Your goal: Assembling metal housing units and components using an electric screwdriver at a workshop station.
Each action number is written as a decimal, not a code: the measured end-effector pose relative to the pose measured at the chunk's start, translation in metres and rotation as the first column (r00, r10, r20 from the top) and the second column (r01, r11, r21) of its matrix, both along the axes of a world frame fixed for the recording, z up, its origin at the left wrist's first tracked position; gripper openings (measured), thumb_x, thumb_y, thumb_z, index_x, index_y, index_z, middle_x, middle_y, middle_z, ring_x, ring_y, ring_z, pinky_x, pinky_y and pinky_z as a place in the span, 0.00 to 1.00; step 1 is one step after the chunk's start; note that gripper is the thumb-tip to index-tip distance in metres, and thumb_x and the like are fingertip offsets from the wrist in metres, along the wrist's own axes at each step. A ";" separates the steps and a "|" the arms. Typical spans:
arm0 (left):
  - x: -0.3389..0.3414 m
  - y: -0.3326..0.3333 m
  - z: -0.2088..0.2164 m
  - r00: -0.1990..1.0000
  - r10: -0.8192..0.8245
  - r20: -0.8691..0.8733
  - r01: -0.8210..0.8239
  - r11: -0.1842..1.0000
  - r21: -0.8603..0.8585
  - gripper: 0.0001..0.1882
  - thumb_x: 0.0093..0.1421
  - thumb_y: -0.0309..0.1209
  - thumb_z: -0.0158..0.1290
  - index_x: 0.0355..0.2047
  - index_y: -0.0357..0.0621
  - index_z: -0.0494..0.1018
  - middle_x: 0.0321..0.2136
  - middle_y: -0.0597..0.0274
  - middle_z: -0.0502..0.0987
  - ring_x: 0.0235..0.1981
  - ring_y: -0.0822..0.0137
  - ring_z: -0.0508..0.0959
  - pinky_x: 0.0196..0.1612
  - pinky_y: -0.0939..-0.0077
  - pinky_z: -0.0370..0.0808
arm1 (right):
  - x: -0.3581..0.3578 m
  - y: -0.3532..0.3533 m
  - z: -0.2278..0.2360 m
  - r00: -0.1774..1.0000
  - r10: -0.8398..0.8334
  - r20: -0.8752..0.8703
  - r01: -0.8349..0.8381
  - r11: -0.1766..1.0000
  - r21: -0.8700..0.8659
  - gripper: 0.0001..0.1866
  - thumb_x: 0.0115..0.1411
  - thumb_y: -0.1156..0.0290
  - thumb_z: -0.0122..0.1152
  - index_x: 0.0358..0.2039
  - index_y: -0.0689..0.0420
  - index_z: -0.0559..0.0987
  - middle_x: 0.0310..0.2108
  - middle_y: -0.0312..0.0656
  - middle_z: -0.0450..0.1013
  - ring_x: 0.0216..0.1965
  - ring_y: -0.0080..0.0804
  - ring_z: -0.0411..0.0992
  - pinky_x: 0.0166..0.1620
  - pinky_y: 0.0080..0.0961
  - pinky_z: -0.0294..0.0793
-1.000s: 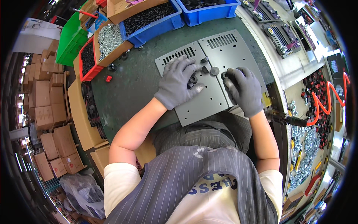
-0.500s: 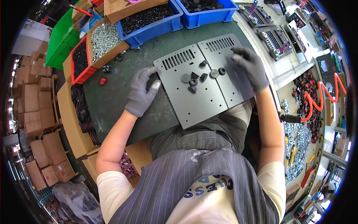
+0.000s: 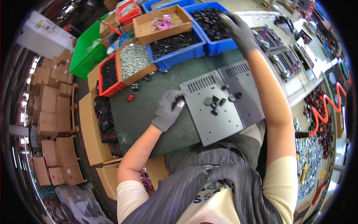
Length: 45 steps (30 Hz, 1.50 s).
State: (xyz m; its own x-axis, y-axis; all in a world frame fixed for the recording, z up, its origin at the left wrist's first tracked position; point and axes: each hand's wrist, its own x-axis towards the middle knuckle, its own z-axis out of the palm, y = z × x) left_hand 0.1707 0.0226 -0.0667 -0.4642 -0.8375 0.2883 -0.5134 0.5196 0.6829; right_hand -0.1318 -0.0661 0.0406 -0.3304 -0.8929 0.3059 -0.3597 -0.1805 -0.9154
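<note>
Two grey metal panels lie side by side on the table, the left panel (image 3: 220, 127) and the right panel (image 3: 246, 100), each with a row of slots at the far end. Several black rubber feet (image 3: 214, 111) are scattered over them. My left hand (image 3: 166, 112), in a grey glove, rests at the left panel's upper left edge, thumb apart from the fingers and nothing in it. At the far right, my gloved right hand (image 3: 240, 33) reaches over a blue bin (image 3: 220, 47) of black rubber parts (image 3: 210, 23). Its fingers look stretched out at the bin's right side.
Behind the panels stand a blue bin of black screws (image 3: 173, 46), a cardboard box of silver screws (image 3: 134, 59), a red bin (image 3: 112, 90) and a shallow cardboard tray (image 3: 149, 36). A small red piece (image 3: 131, 97) lies on the green tabletop (image 3: 149, 140). Slotted assemblies (image 3: 285, 63) sit at right.
My right hand has gone from above the right panel to the far blue bin. My left hand stays by the left panel's edge. The whole view has shifted, showing more of the far bins.
</note>
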 end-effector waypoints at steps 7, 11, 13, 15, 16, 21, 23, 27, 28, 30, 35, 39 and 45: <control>0.066 -0.101 0.055 0.924 0.366 0.111 -0.319 0.898 -0.304 0.11 0.55 0.34 0.53 0.38 0.49 0.76 0.31 0.56 0.77 0.31 0.58 0.76 0.37 0.68 0.73 | -0.027 0.204 -0.051 0.651 0.549 0.525 -0.735 0.627 0.257 0.29 0.48 0.49 0.64 0.33 0.67 0.76 0.23 0.38 0.72 0.23 0.22 0.68 0.27 0.19 0.67; 0.089 -0.183 0.065 0.927 0.198 0.320 -0.202 0.979 -0.020 0.20 0.54 0.38 0.54 0.48 0.49 0.72 0.44 0.53 0.75 0.47 0.56 0.74 0.50 0.68 0.70 | -0.062 0.290 -0.100 0.850 0.229 0.474 -0.506 0.607 0.614 0.25 0.47 0.52 0.64 0.34 0.64 0.78 0.23 0.39 0.73 0.21 0.24 0.70 0.25 0.17 0.68; 0.083 -0.207 0.053 0.944 0.039 0.328 -0.086 0.987 0.132 0.25 0.54 0.40 0.54 0.52 0.47 0.69 0.48 0.51 0.73 0.50 0.55 0.72 0.53 0.67 0.67 | -0.086 0.326 -0.114 0.899 0.090 0.429 -0.394 0.594 0.702 0.24 0.49 0.55 0.64 0.37 0.64 0.78 0.24 0.38 0.74 0.21 0.23 0.70 0.25 0.16 0.68; 0.074 -0.219 0.042 0.788 -0.047 0.614 -0.026 0.994 0.109 0.34 0.52 0.43 0.55 0.57 0.43 0.62 0.53 0.47 0.68 0.55 0.54 0.68 0.58 0.68 0.63 | -0.107 0.358 -0.121 0.982 -0.110 0.153 -0.100 0.382 0.919 0.19 0.53 0.63 0.60 0.41 0.63 0.77 0.24 0.37 0.74 0.21 0.21 0.68 0.26 0.15 0.66; 0.071 -0.222 0.038 0.800 -0.037 0.599 -0.028 0.995 0.098 0.34 0.52 0.43 0.55 0.57 0.43 0.62 0.53 0.47 0.68 0.55 0.54 0.68 0.58 0.68 0.63 | -0.113 0.373 -0.122 0.982 -0.125 0.140 -0.084 0.374 0.923 0.19 0.53 0.63 0.60 0.41 0.63 0.77 0.24 0.37 0.74 0.21 0.21 0.68 0.26 0.15 0.66; 0.061 -0.223 0.040 0.770 -0.060 0.636 -0.187 0.931 0.314 0.34 0.49 0.43 0.54 0.55 0.40 0.63 0.49 0.44 0.71 0.51 0.52 0.71 0.54 0.66 0.66 | -0.123 0.400 -0.140 0.898 -0.437 0.056 0.314 0.724 0.614 0.19 0.53 0.73 0.59 0.47 0.62 0.73 0.34 0.36 0.74 0.32 0.22 0.69 0.37 0.17 0.68; 0.057 -0.221 0.040 0.680 0.055 0.731 -0.258 0.951 0.168 0.28 0.50 0.40 0.50 0.50 0.39 0.68 0.44 0.43 0.74 0.44 0.51 0.75 0.48 0.65 0.70 | -0.123 0.393 -0.152 0.905 -0.426 0.016 0.368 0.800 0.474 0.22 0.52 0.83 0.56 0.50 0.64 0.70 0.43 0.41 0.72 0.44 0.28 0.70 0.51 0.25 0.67; 0.059 -0.219 0.035 0.715 0.268 0.646 -0.378 0.925 0.034 0.24 0.51 0.36 0.48 0.49 0.42 0.69 0.40 0.47 0.75 0.40 0.51 0.77 0.46 0.63 0.72 | -0.119 0.380 -0.168 0.903 -0.355 0.244 0.273 0.909 0.314 0.25 0.51 0.84 0.57 0.52 0.66 0.67 0.45 0.43 0.72 0.46 0.30 0.70 0.53 0.27 0.67; 0.064 -0.220 0.034 0.736 0.237 0.634 -0.345 0.937 0.050 0.24 0.51 0.36 0.48 0.49 0.42 0.69 0.40 0.47 0.75 0.40 0.51 0.77 0.46 0.63 0.72 | -0.119 0.379 -0.169 0.903 -0.370 0.220 0.305 0.911 0.279 0.25 0.51 0.84 0.57 0.52 0.66 0.67 0.45 0.43 0.72 0.46 0.30 0.70 0.53 0.27 0.67; 0.076 -0.222 0.032 0.739 0.630 -0.237 -0.236 0.572 0.785 0.19 0.52 0.31 0.48 0.47 0.45 0.68 0.32 0.54 0.73 0.32 0.53 0.76 0.38 0.62 0.75 | -0.120 0.377 -0.167 0.910 -0.306 0.279 0.205 0.918 0.339 0.26 0.51 0.85 0.57 0.53 0.66 0.67 0.45 0.44 0.71 0.46 0.29 0.70 0.53 0.27 0.67; 0.102 -0.228 0.035 0.363 0.774 -0.519 0.274 0.444 0.853 0.09 0.57 0.28 0.47 0.39 0.42 0.66 0.29 0.58 0.68 0.25 0.68 0.69 0.22 0.80 0.71 | -0.123 0.377 -0.171 0.938 -0.323 0.127 0.263 0.900 0.347 0.26 0.51 0.86 0.57 0.53 0.66 0.66 0.45 0.44 0.71 0.46 0.30 0.71 0.52 0.26 0.69; 0.105 -0.231 0.039 0.400 0.694 -0.598 0.422 0.440 0.793 0.08 0.59 0.27 0.47 0.38 0.41 0.67 0.28 0.59 0.68 0.23 0.71 0.69 0.18 0.87 0.67 | -0.125 0.380 -0.180 0.926 -0.327 0.190 0.255 0.910 0.326 0.27 0.50 0.85 0.60 0.53 0.66 0.66 0.45 0.44 0.72 0.44 0.30 0.72 0.50 0.26 0.70; 0.109 -0.221 0.044 0.199 0.780 -0.593 0.252 0.544 0.800 0.07 0.61 0.31 0.47 0.32 0.40 0.68 0.18 0.69 0.63 0.15 0.80 0.61 0.11 0.91 0.57 | -0.112 0.376 -0.151 0.874 -0.482 -0.068 0.482 0.836 0.263 0.30 0.47 0.83 0.65 0.52 0.66 0.67 0.42 0.44 0.72 0.41 0.30 0.72 0.47 0.26 0.72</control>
